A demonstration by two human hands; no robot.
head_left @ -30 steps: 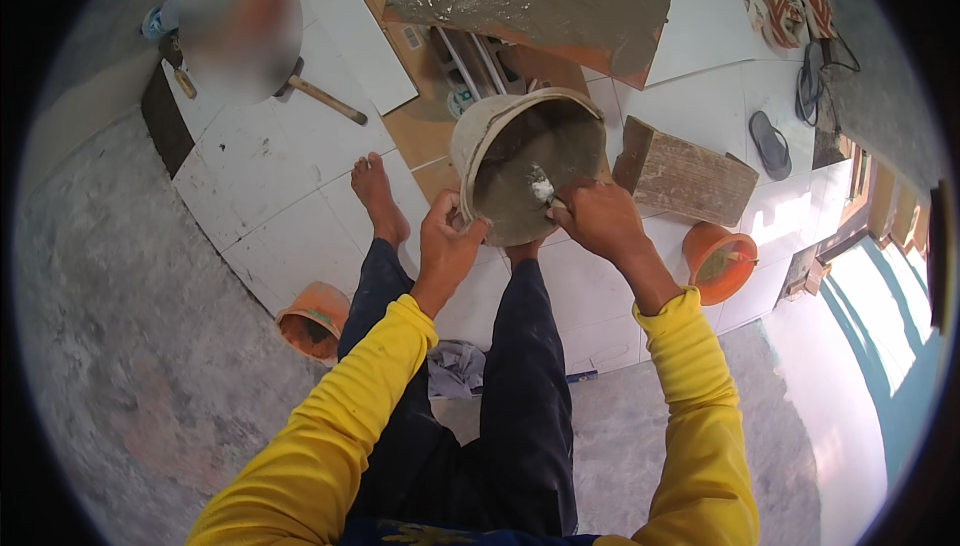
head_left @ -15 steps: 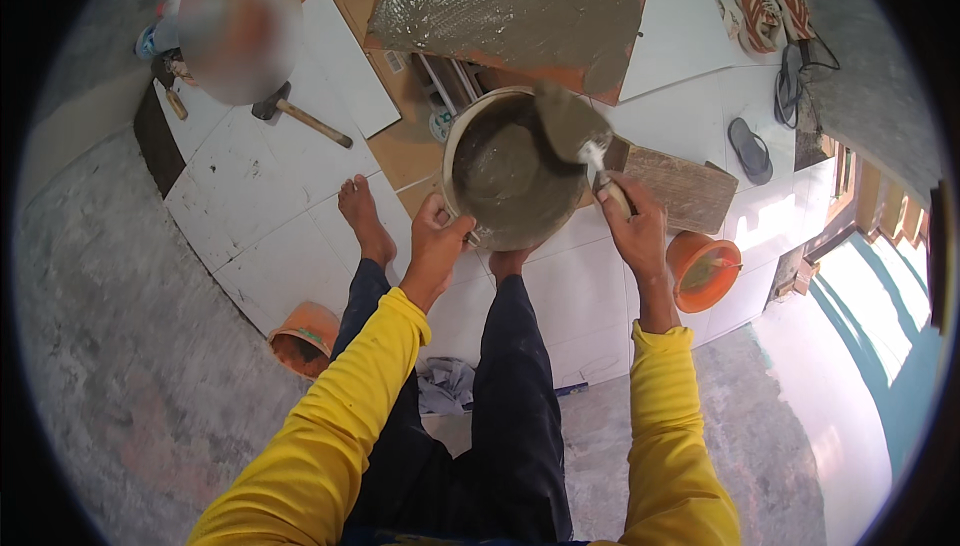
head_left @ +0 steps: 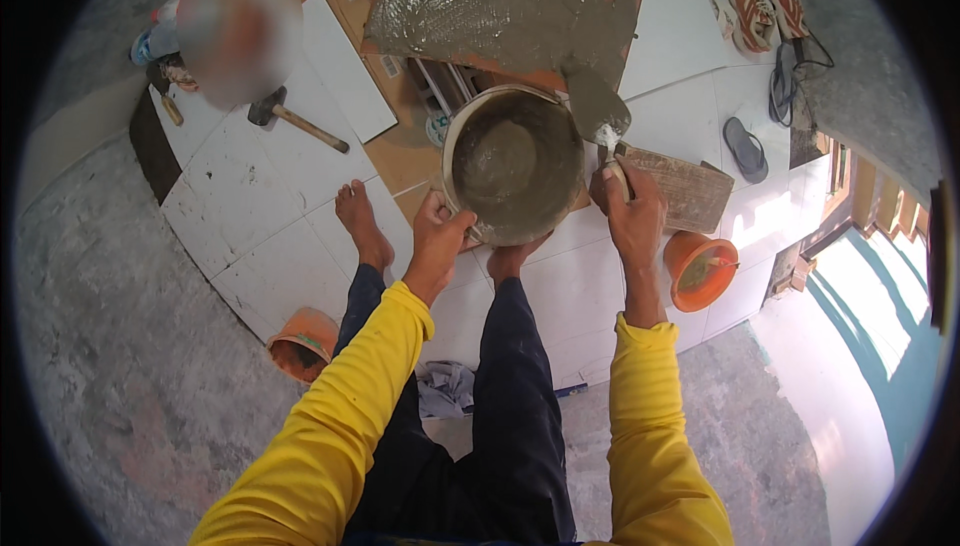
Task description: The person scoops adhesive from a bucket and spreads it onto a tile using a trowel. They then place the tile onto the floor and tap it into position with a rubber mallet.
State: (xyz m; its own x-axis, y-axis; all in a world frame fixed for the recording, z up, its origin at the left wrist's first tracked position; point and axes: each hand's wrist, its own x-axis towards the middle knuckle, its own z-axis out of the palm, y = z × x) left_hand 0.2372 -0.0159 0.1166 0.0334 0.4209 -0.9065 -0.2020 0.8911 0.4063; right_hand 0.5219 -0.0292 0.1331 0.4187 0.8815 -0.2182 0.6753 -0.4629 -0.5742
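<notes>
Trowel [head_left: 601,116], grey-bladed, gripped by the right hand [head_left: 636,214], is clearing the round grey bucket [head_left: 448,158] the left hand [head_left: 438,243] is pinching, scooping seemingly ending.

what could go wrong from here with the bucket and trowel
The bucket is gripped at its rim only by the left hand, so it might slip or tip toward the bare right foot just below it. The trowel in the right hand is coated in wet-looking grey mix and sits outside the bucket's rim, so drips could land on the white tiles.
</notes>
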